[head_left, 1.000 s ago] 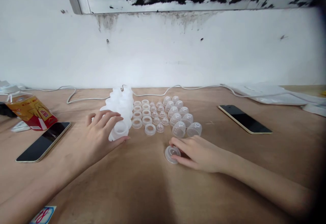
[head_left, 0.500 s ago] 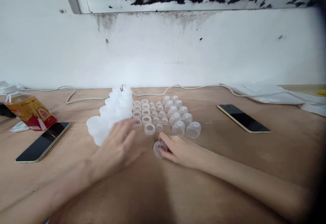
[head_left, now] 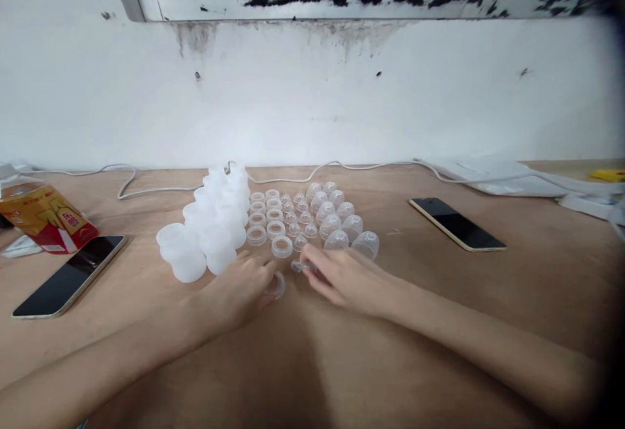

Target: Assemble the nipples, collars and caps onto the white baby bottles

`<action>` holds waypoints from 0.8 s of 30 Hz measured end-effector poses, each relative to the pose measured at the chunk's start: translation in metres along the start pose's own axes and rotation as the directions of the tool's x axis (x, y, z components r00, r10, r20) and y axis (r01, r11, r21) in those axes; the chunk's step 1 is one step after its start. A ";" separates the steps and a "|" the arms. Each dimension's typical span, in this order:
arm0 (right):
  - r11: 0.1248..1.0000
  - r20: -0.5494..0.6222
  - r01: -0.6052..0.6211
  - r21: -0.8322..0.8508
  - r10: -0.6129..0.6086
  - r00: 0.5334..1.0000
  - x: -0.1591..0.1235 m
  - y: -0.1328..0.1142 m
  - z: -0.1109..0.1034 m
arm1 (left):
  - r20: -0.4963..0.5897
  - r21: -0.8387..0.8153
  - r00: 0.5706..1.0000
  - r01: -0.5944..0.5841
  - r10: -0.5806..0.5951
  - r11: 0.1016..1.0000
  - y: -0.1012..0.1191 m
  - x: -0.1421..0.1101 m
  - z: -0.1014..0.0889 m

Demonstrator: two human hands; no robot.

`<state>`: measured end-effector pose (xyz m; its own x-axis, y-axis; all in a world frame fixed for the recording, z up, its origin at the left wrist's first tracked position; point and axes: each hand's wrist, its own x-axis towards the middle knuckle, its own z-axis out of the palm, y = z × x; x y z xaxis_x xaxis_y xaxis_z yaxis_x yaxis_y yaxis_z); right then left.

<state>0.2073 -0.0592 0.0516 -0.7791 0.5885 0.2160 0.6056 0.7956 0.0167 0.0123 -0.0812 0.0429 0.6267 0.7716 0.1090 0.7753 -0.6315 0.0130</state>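
On a wooden table [head_left: 439,325] stand rows of small plastic parts: white bottles [head_left: 209,230] on the left, clear rings [head_left: 266,217] in the middle, small clear nozzles [head_left: 297,217], and clear domed caps [head_left: 342,224] on the right. My left hand [head_left: 241,289] lies just in front of the rings, its fingers curled round a clear ring [head_left: 278,284]. My right hand [head_left: 342,276] is beside it, pinching a small clear piece [head_left: 299,265] near the front of the nozzle row. The two hands nearly touch.
A black phone [head_left: 66,276] lies at the left beside an orange-labelled bottle [head_left: 41,217]. Another phone [head_left: 456,224] lies at the right. A white cable [head_left: 342,167] runs along the wall, and white plastic bags [head_left: 508,178] sit at the back right.
My left hand let go of a white bottle, now standing at the front of its row, and moved right onto a clear ring. My right hand slid left and forward toward the rows.
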 end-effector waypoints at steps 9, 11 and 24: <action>0.884 -0.107 -0.117 -0.453 0.076 0.991 0.009 0.021 0.006 | -0.045 0.608 0.999 0.004 0.030 0.794 -0.005 -0.002 0.002; 0.863 -0.116 -0.124 -0.489 0.077 0.990 0.012 0.021 0.009 | -0.056 0.630 0.997 -0.003 0.049 0.777 -0.006 0.004 0.003; 0.836 -0.083 -0.164 -0.524 0.141 0.986 0.024 0.028 0.023 | -0.111 0.595 0.991 0.009 0.072 0.804 -0.013 0.018 0.004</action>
<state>0.2016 -0.0195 0.0347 -0.6696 0.6808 0.2968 0.7188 0.4935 0.4897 0.0139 -0.0587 0.0402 0.6680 0.7111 0.2195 0.6755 -0.4555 -0.5799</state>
